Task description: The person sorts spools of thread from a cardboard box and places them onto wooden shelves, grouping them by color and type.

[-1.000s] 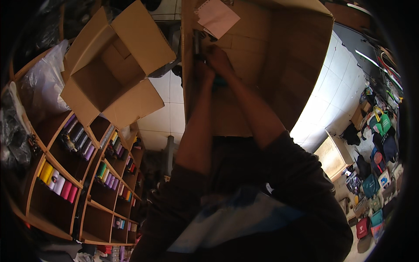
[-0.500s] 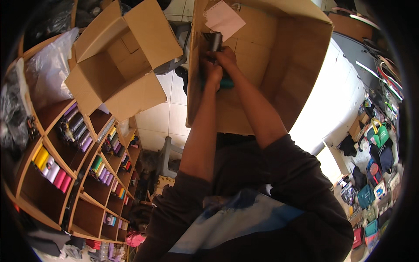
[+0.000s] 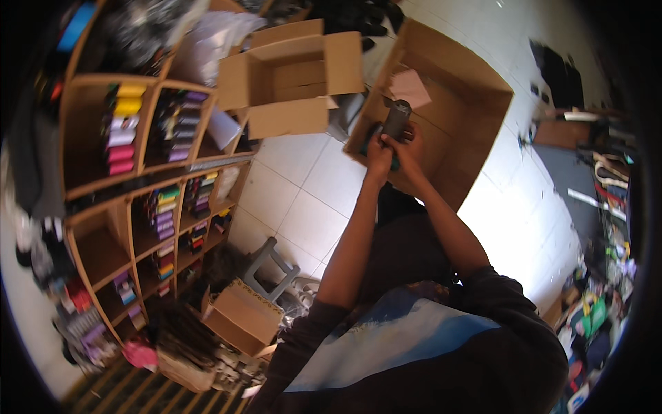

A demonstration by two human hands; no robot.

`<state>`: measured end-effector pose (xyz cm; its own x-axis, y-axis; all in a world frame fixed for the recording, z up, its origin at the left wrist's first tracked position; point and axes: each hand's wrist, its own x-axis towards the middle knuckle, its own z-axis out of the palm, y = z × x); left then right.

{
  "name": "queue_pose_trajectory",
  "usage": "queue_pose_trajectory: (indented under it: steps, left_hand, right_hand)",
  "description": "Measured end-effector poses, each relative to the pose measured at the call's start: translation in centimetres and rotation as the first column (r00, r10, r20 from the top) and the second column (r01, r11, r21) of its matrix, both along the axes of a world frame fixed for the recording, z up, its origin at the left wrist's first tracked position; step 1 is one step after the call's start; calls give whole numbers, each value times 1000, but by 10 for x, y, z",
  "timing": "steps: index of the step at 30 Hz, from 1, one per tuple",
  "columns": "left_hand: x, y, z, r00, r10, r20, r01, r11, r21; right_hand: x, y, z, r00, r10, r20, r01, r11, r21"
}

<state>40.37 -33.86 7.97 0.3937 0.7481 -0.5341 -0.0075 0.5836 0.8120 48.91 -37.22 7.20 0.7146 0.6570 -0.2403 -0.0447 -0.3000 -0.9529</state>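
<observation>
Over the big box (image 3: 476, 103), two hands hold one dark tube (image 3: 396, 119). Left hand (image 3: 378, 153) grips the tube from one side, and right hand (image 3: 408, 148) grips it from the other. One pale paper (image 3: 409, 87) lies inside that box. Three open boxes show: the big one, one more (image 3: 293, 76) beside it, and a small one (image 3: 241, 316) lower down. One wooden shelf (image 3: 148, 172) holds many small coloured packs.

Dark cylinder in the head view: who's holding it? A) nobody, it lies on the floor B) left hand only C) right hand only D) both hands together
D: the left hand and right hand both wrap the lower part of the dark cylinder, held up in front of the large open cardboard box.
</observation>
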Motion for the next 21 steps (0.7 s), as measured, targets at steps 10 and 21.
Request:
queue_pose_trajectory:
  steps: [10, 21]
  left_hand:
    - [-218, -70, 126, 880, 464, 100, -460, 783, 418]
    - [-465, -167, 192, 557, 803, 212, -731, 352, 585]
  right_hand:
    - [-205, -19, 133, 814, 558, 161, -577, 746, 332]
    - [-471, -75, 202, 465, 852, 241, -842, 342, 418]
